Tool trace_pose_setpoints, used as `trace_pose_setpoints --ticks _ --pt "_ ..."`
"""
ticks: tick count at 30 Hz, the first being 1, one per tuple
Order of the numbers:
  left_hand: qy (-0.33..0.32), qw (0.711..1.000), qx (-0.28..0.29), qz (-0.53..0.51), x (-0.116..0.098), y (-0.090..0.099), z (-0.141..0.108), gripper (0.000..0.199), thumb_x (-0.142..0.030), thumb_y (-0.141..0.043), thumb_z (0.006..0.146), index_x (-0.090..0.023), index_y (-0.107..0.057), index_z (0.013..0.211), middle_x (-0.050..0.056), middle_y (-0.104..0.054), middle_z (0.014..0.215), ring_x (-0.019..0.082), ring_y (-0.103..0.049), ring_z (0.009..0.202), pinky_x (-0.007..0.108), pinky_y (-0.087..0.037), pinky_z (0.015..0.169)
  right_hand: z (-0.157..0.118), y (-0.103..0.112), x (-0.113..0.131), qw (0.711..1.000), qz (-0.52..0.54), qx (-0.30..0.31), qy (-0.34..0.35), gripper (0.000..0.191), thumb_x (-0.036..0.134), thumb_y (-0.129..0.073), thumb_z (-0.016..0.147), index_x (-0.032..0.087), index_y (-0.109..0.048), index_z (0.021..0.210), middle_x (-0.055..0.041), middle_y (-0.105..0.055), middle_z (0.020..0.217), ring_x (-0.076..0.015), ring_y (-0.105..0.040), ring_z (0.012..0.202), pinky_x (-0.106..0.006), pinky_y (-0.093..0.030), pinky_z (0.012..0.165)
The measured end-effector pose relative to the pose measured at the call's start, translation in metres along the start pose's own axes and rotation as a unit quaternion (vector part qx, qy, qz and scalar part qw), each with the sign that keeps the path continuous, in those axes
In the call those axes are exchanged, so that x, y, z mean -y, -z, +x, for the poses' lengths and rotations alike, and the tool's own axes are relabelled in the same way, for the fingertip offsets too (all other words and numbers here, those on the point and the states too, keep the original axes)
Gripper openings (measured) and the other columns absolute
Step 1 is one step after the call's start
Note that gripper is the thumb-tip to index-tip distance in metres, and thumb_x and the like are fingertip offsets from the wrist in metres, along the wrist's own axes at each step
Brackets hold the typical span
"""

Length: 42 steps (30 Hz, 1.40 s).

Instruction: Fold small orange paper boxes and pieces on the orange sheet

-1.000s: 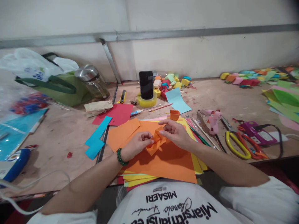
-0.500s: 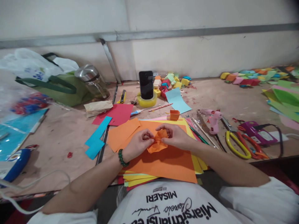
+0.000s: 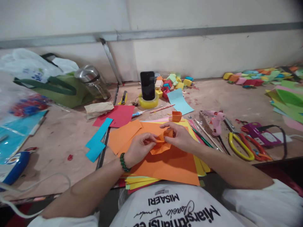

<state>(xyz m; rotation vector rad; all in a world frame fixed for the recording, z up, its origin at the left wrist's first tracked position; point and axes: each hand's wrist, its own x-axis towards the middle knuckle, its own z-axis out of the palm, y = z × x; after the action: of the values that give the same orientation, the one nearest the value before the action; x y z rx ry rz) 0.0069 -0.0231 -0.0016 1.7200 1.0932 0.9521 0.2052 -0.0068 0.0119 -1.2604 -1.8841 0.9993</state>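
Note:
A creased piece of orange paper (image 3: 161,147), partly folded, is held between both hands above a stack of coloured sheets. My left hand (image 3: 141,146), with a green bead bracelet on the wrist, pinches its left edge between thumb and fingers. My right hand (image 3: 179,137) grips the right side, thumb in front and fingers behind, where the paper bends up into a fold. Beneath lies a large orange sheet (image 3: 175,170) on top of the stack. A small folded orange paper box (image 3: 176,116) sits just beyond my right hand.
A pink glue gun (image 3: 216,123), scissors (image 3: 240,146) and a purple device (image 3: 261,134) lie to the right. Blue paper strips (image 3: 99,138) and a red sheet (image 3: 118,116) are at left. Behind stand a phone (image 3: 148,85) on a tape roll (image 3: 148,101) and several paper cubes (image 3: 174,82).
My right hand has shifted slightly right, its fingers now curled more around the paper. The right side of the orange paper is bent up more. My left hand keeps its pinch.

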Motion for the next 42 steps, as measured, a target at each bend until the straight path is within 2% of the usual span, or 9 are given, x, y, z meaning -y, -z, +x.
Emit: trace_pose_setpoints --ticks 6,8,11,17,22,30,34,39,42 --pt "-0.159 0.975 -0.061 0.141 -0.005 0.003 -0.002 0.012 -0.010 -0.057 0.080 -0.019 -0.064 0.074 0.007 -0.073 0.091 0.017 -0.070 0.085 0.029 -0.057 0.075 -0.005 -0.001 -0.006 0.988 -0.037 -0.071 0.134 0.039 0.013 -0.053 0.076 0.021 -0.052 0.114 -0.0026 -0.066 0.087 -0.0154 -0.061 0.077 -0.028 -0.050 0.068" --pt "-0.211 0.955 -0.088 0.189 -0.008 0.005 -0.004 0.014 -0.009 -0.056 0.082 -0.019 -0.063 0.076 0.007 -0.071 0.094 0.017 -0.069 0.088 0.028 -0.057 0.076 -0.007 0.003 -0.003 0.963 -0.062 -0.139 0.221 0.026 0.015 -0.056 0.077 0.021 -0.055 0.102 -0.0058 -0.065 0.092 -0.0181 -0.061 0.085 -0.032 -0.050 0.073" --pt "-0.281 0.918 -0.124 0.250 -0.011 0.008 -0.007 0.014 -0.010 -0.054 0.084 -0.019 -0.063 0.078 0.008 -0.069 0.098 0.016 -0.068 0.090 0.027 -0.056 0.076 -0.011 0.009 0.007 0.935 -0.089 -0.155 0.305 0.007 0.019 -0.059 0.080 0.020 -0.056 0.074 -0.0004 -0.059 0.065 -0.0133 -0.053 0.060 -0.026 -0.044 0.057" --pt "-0.333 0.874 -0.145 0.323 -0.011 0.014 -0.012 0.013 -0.013 -0.055 0.086 -0.021 -0.066 0.086 0.010 -0.069 0.105 0.017 -0.067 0.094 0.027 -0.056 0.081 -0.014 0.003 0.018 0.997 0.006 0.011 0.072 0.034 0.038 -0.056 0.087 0.018 -0.057 0.059 0.0038 -0.048 0.047 -0.0076 -0.041 0.043 -0.021 -0.032 0.041" --pt "-0.312 0.890 -0.112 0.314 -0.008 0.013 -0.012 0.017 -0.014 -0.053 0.086 -0.021 -0.067 0.087 0.009 -0.071 0.103 0.019 -0.068 0.094 0.030 -0.056 0.082 -0.009 -0.006 0.013 0.980 0.185 0.057 -0.038 0.040 0.054 -0.065 0.077 0.017 -0.063 0.063 0.0006 -0.060 0.056 -0.0082 -0.052 0.046 -0.021 -0.043 0.043" --pt "-0.334 0.877 -0.101 0.332 -0.012 0.009 -0.008 0.015 -0.009 -0.055 0.085 -0.018 -0.066 0.087 0.010 -0.071 0.093 0.018 -0.067 0.086 0.028 -0.055 0.076 -0.004 -0.011 0.007 0.941 0.285 0.057 -0.171 0.042 0.054 -0.076 0.064 0.017 -0.057 0.065 0.0023 -0.063 0.052 -0.0077 -0.053 0.039 -0.019 -0.045 0.040" --pt "-0.305 0.888 -0.107 0.326 -0.011 0.009 -0.008 0.015 -0.012 -0.053 0.086 -0.020 -0.066 0.084 0.009 -0.071 0.094 0.018 -0.067 0.087 0.028 -0.055 0.077 -0.010 -0.017 0.003 0.960 0.252 0.035 -0.113 0.037 0.052 -0.071 0.071 0.018 -0.056 0.075 0.0032 -0.060 0.053 -0.0103 -0.056 0.043 -0.022 -0.048 0.042" --pt "-0.271 0.908 -0.122 0.295 -0.006 0.010 -0.009 0.016 -0.015 -0.053 0.086 -0.021 -0.067 0.082 0.009 -0.069 0.104 0.018 -0.067 0.093 0.028 -0.055 0.080 -0.017 -0.020 0.000 0.988 0.129 -0.049 0.070 0.023 0.036 -0.069 0.078 0.020 -0.055 0.087 -0.0009 -0.066 0.077 -0.0100 -0.061 0.056 -0.023 -0.053 0.052" --pt "-0.289 0.905 -0.124 0.285 -0.004 0.008 -0.010 0.015 -0.014 -0.053 0.086 -0.020 -0.066 0.083 0.010 -0.067 0.106 0.018 -0.066 0.095 0.027 -0.055 0.081 -0.016 -0.019 -0.001 0.985 0.071 -0.043 0.155 0.013 0.028 -0.061 0.085 0.021 -0.061 0.096 -0.0043 -0.069 0.087 -0.0132 -0.067 0.070 -0.028 -0.057 0.066"
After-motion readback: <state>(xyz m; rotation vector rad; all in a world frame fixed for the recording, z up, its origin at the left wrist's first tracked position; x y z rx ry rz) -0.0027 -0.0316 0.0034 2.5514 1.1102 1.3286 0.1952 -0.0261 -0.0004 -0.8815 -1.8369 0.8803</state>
